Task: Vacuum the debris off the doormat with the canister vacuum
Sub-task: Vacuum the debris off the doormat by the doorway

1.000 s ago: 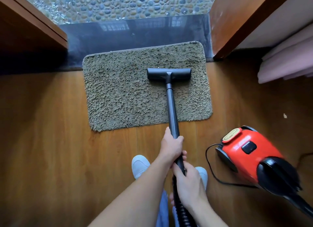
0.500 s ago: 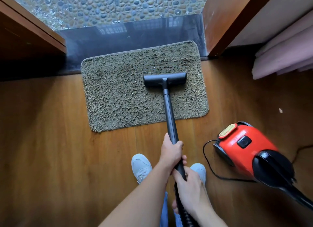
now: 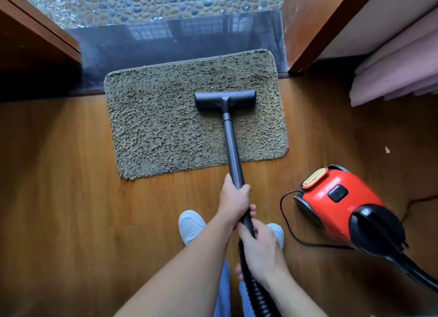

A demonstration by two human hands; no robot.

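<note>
A shaggy olive doormat (image 3: 161, 117) lies on a wooden floor (image 3: 71, 198), its far edge against a dark stone threshold (image 3: 180, 39). The black floor head (image 3: 225, 100) of a vacuum rests on the mat's right half, nearer the far edge than the near one. Pale flecks of debris (image 3: 180, 124) are scattered in the pile to its left. The dark wand (image 3: 231, 141) runs back across the mat's near edge to the person's hands. The left hand (image 3: 233, 200) is wrapped around the wand, and the right hand (image 3: 262, 248), just behind it, grips where the ribbed hose (image 3: 257, 295) begins. The red-and-black canister vacuum (image 3: 341, 203) sits on the floor off the mat's near right corner, a black cord (image 3: 281, 206) looping beside it. Two pale shoes (image 3: 190, 224) stand beneath the hands.
</note>
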